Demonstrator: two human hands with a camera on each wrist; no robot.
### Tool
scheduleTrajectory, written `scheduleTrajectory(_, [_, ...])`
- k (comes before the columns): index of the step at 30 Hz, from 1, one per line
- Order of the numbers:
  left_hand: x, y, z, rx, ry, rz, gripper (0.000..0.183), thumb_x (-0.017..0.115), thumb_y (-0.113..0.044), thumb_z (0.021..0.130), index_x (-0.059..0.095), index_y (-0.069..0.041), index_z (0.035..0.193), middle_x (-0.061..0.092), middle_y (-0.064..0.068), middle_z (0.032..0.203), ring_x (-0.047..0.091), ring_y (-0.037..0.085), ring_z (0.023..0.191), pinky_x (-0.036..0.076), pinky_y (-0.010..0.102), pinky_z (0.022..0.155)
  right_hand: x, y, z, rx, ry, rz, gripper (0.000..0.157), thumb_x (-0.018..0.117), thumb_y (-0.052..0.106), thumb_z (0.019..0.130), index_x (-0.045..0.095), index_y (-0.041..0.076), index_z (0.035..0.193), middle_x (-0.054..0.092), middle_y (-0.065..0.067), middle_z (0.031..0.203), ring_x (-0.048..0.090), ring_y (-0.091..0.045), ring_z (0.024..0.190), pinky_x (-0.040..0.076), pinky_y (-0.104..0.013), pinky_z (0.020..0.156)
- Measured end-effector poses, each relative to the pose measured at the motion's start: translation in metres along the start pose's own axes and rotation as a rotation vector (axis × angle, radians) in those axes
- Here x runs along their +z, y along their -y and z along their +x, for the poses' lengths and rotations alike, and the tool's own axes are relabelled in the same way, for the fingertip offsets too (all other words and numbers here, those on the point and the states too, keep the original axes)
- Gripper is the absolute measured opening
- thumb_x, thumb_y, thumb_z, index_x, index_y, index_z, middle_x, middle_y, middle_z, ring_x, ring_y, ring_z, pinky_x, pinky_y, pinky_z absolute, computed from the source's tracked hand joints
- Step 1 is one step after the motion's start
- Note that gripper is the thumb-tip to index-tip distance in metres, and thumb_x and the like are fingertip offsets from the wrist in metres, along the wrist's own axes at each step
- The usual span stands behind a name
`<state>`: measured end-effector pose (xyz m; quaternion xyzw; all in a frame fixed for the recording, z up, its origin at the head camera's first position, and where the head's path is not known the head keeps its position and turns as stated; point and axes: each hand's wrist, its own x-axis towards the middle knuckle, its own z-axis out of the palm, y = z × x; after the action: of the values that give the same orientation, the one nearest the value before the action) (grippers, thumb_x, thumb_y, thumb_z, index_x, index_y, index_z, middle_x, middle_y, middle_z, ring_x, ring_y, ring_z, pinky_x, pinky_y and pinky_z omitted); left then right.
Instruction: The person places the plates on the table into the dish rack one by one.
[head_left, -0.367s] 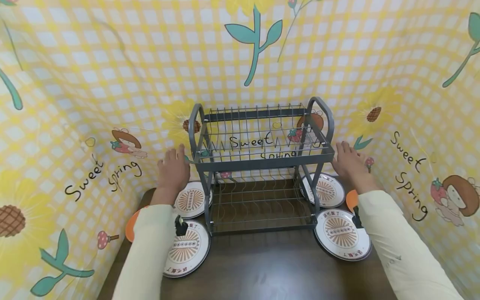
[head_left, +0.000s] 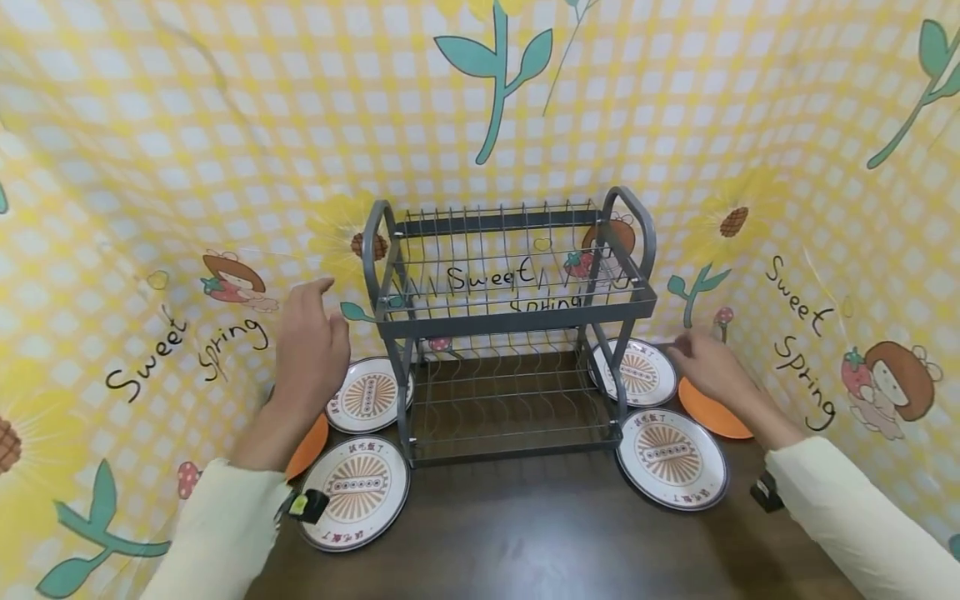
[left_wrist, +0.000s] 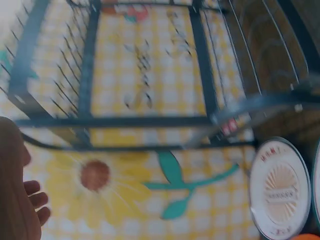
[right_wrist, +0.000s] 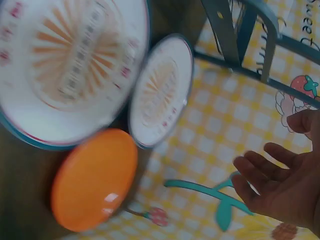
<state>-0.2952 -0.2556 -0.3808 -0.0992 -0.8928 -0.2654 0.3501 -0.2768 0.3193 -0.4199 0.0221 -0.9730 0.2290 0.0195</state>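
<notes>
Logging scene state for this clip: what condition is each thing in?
Dish rack: upright on the table
Near-left white plate: flat, face up
Far-left white plate: flat, face up
Near-right white plate: flat, face up
Far-right white plate: flat, face up
Left orange dish: partly hidden, facing unclear
Right orange dish: lying down, facing unclear
Left hand: raised beside rack, holding nothing
Right hand: loosely curled, holding nothing

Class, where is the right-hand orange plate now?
In the head view, the orange plate lies at right on the table, beside white plates, below the right hand.
</notes>
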Motion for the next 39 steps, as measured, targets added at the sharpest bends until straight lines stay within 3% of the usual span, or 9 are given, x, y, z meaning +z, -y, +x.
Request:
scheduleTrajectory(3, [-0.041,-0.092,-0.008,0.163,-0.188,-0.030,0.040,0.048,-0.004,0.090,0.049,0.005,0.129,0.052,0.027,0.123,0.049,0.043,0.108,0.039,0.057,0.088,0.004,-0.013,-0.021,0.059,0.059,0.081,0.062,0.038,0.046,0.101,0.046,-0.008,0.129,0.055,-0.031,0.123,0.056,-0.045,0.111,0.050,-0.054,0.087])
scheduleTrajectory(5, [-0.048,-0.112,-0.007,0.262,-0.235,0.013,0.041,0.052,-0.005,0.089,0.051,0.006,0.129,0.053,0.027,0.123,0.049,0.044,0.111,0.038,0.058,0.093,0.006,-0.023,-0.034,0.079,0.091,0.117,0.062,0.039,0.046,0.101,0.047,-0.009,0.128,0.058,-0.030,0.119,0.058,-0.043,0.105,0.052,-0.049,0.081])
scheduleTrajectory(7, [-0.052,-0.127,-0.007,0.339,-0.210,0.065,0.042,0.056,-0.008,0.089,0.053,0.005,0.129,0.056,0.025,0.126,0.051,0.042,0.116,0.040,0.057,0.097,0.010,-0.034,-0.046,0.086,0.106,0.125,0.060,0.042,0.044,0.101,0.047,-0.012,0.123,0.060,-0.030,0.111,0.061,-0.040,0.097,0.053,-0.044,0.074])
scheduleTrajectory(15, [-0.033,-0.137,-0.012,0.457,0.024,0.203,0.050,0.063,-0.017,0.093,0.049,-0.006,0.141,0.053,0.015,0.140,0.044,0.032,0.135,0.035,0.048,0.113,0.051,-0.067,-0.089,0.199,0.117,-0.029,0.053,0.058,0.034,0.094,0.050,-0.017,0.106,0.059,-0.023,0.086,0.057,-0.031,0.074,0.047,-0.038,0.059])
scheduleTrajectory(21, [-0.030,-0.140,-0.014,0.510,0.031,0.254,0.052,0.065,-0.014,0.092,0.049,-0.004,0.140,0.049,0.017,0.143,0.042,0.033,0.137,0.033,0.046,0.116,0.068,-0.080,-0.097,0.302,0.217,-0.020,0.076,0.062,0.041,0.090,0.039,-0.026,0.117,0.054,-0.033,0.096,0.054,-0.035,0.081,0.049,-0.045,0.069])
scheduleTrajectory(24, [-0.030,-0.141,-0.014,0.547,0.030,0.258,0.055,0.067,-0.011,0.090,0.047,-0.004,0.142,0.047,0.016,0.145,0.042,0.032,0.137,0.036,0.044,0.114,0.072,-0.087,-0.098,0.333,0.257,0.065,0.073,0.062,0.038,0.091,0.040,-0.025,0.120,0.056,-0.028,0.094,0.055,-0.030,0.080,0.050,-0.040,0.068])
scheduleTrajectory(29, [-0.028,-0.143,-0.013,0.565,0.039,0.250,0.057,0.065,-0.008,0.091,0.045,-0.007,0.144,0.046,0.014,0.146,0.042,0.029,0.137,0.038,0.042,0.113,0.079,-0.096,-0.101,0.420,0.272,0.284,0.050,0.060,0.023,0.093,0.047,-0.020,0.115,0.058,-0.014,0.082,0.057,-0.018,0.068,0.050,-0.029,0.058])
scheduleTrajectory(35, [-0.030,-0.147,-0.012,0.550,0.066,0.241,0.055,0.064,-0.017,0.093,0.045,-0.007,0.143,0.048,0.014,0.145,0.043,0.029,0.137,0.037,0.042,0.114,0.079,-0.100,-0.104,0.474,0.249,0.515,0.049,0.059,0.011,0.093,0.042,-0.026,0.120,0.059,-0.021,0.091,0.062,-0.017,0.076,0.060,-0.035,0.069])
scheduleTrajectory(39, [-0.032,-0.150,-0.009,0.547,0.076,0.208,0.055,0.067,-0.019,0.091,0.049,-0.002,0.140,0.050,0.016,0.142,0.045,0.030,0.135,0.034,0.044,0.115,0.075,-0.102,-0.102,0.521,0.241,0.632,0.039,0.062,0.012,0.093,0.052,-0.021,0.112,0.062,-0.012,0.085,0.062,-0.014,0.075,0.060,-0.034,0.072])
